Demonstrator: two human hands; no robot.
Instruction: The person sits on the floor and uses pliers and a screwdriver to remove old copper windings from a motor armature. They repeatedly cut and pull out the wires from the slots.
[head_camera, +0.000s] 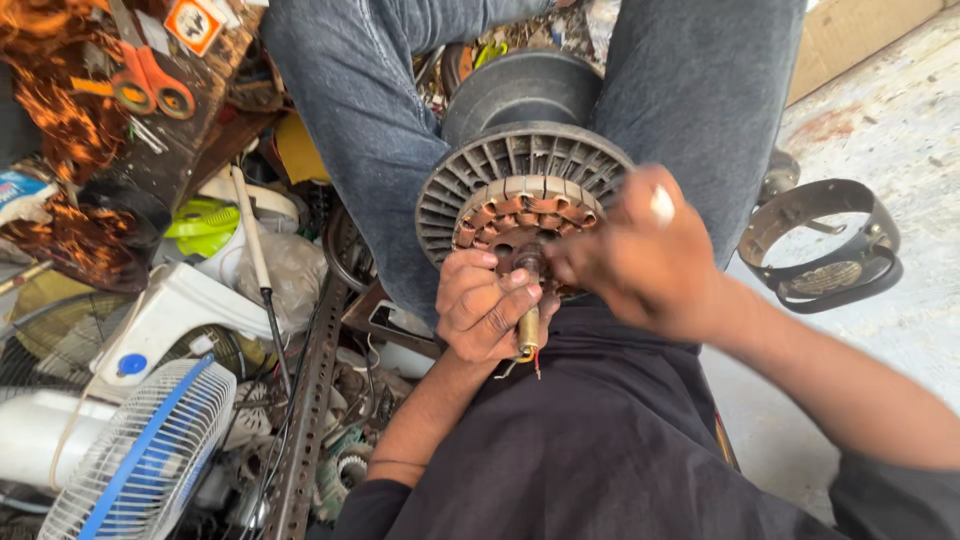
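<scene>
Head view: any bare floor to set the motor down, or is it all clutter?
Bare concrete floor lies on the person's right, between the jeans leg and the dark metal ring, and past the ring. The left is crowded: blue-and-white fan guard, slotted angle bar, scissors, scrap.

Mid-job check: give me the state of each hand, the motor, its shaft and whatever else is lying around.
Left hand: closed around the shaft.
Right hand: fingertips at the motor's hub, blurred.
Shaft: upright toward the camera, wires at its end.
Fan motor: held between the knees, copper windings exposed.
Metal ring: lying apart on the floor.
Scissors: lying shut.
</scene>
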